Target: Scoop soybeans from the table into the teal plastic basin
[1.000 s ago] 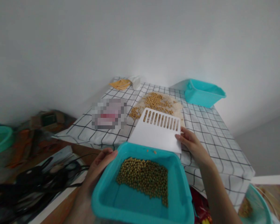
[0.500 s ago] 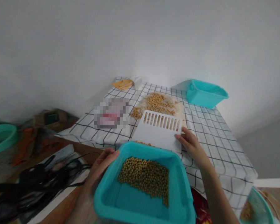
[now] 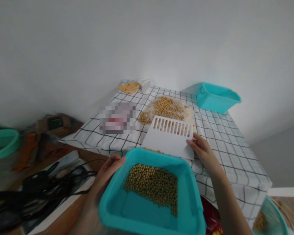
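My left hand (image 3: 110,171) grips the left rim of a turquoise plastic basin (image 3: 148,225) at the table's front edge. Soybeans (image 3: 152,182) cover the basin's far half. Between thumb and fingers, my right hand (image 3: 203,150) pinches the right edge of a flat white slotted scoop (image 3: 169,140). The scoop leans over the cloth just beyond the basin, and some beans (image 3: 153,150) show along its near edge. Behind it lie more soybeans (image 3: 164,104), spread among pale, fine grains (image 3: 187,114).
A second turquoise basin (image 3: 218,99) stands at the table's back right. Yellow cloth (image 3: 129,87) and a white object (image 3: 144,85) lie at the back left, near a blurred packet (image 3: 117,118). Black cables (image 3: 44,189) fill the lower left; another container (image 3: 271,215) holds beans lower right.
The scoop and my right hand have shifted very slightly to the right. My left hand and the basin of beans stay nearly where they were.
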Motion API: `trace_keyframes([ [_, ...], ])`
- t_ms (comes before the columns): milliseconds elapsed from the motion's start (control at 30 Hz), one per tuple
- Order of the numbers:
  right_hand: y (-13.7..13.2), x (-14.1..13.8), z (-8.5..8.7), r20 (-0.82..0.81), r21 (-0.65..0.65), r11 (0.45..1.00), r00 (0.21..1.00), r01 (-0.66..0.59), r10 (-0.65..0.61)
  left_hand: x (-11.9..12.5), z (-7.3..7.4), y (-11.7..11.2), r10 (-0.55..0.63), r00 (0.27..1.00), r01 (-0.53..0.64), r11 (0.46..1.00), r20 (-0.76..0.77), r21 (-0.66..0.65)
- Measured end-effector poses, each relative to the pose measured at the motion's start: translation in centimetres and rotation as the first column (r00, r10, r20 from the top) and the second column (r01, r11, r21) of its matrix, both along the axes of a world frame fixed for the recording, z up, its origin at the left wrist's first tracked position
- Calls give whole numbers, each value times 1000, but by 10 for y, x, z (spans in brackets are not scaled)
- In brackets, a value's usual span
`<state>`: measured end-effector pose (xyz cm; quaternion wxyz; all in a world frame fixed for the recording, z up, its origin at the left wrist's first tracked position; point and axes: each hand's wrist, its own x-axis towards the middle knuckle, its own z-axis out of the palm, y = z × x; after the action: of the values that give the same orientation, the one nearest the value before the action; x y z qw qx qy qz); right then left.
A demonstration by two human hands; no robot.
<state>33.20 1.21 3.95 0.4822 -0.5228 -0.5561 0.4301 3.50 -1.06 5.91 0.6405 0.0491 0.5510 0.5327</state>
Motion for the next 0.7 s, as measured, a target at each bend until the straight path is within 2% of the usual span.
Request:
trace_keyframes([
  [67,0,1,-1,-8,-11,999,999,30,-31,-2,-5,3,0,1000,0,1000,21,-4],
  [133,0,4,-3,-22,-23,997,997,67,-68,-4,-13,5,-55,998,53,997,22,47],
  [233,-1,7,-6,-69,-40,995,993,89,-92,-5,-22,4,-63,998,63,994,-5,89],
  [367,-1,8,-9,-95,-2,994,989,113,-113,-3,-12,2,-57,998,57,996,-7,66],
  [467,0,7,-9,8,67,988,990,141,-142,0,-3,2,-1,1000,2,1000,-30,14],
  [567,1,7,-9,122,96,989,985,113,-125,0,-4,3,-2,1000,2,1000,7,25],
  [700,0,7,-8,155,79,995,985,68,-79,4,-3,0,54,998,-53,998,-17,41],
])
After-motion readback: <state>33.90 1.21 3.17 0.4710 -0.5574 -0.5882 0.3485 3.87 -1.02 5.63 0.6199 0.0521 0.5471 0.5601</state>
